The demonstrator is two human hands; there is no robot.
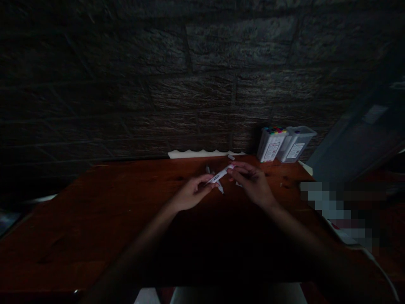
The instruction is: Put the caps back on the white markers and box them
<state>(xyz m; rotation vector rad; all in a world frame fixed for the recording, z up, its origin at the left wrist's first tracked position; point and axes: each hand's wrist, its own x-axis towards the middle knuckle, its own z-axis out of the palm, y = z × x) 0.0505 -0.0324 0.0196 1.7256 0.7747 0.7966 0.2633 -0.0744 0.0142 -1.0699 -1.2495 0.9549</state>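
A white marker [219, 175] with dark print is held slantwise above the wooden table. The fingers of my left hand [193, 192] are closed round its lower left end. At its upper right end, where a bit of pink shows, my right hand [254, 182] pinches it. Beneath the held marker lies another white marker [220, 188] with a dark tip, partly hidden by it. A small white piece [231, 157], perhaps a cap, rests behind my right hand. Another pale piece [239, 184] shows partly beside the right fingers.
A clear box of markers with coloured ends [268, 148] stands at the back right, beside a second clear box [295, 148] with few markers showing. A wavy-edged white strip [202, 155] runs along the dark block wall [209, 93]. A white cable [379, 268] trails at the right edge.
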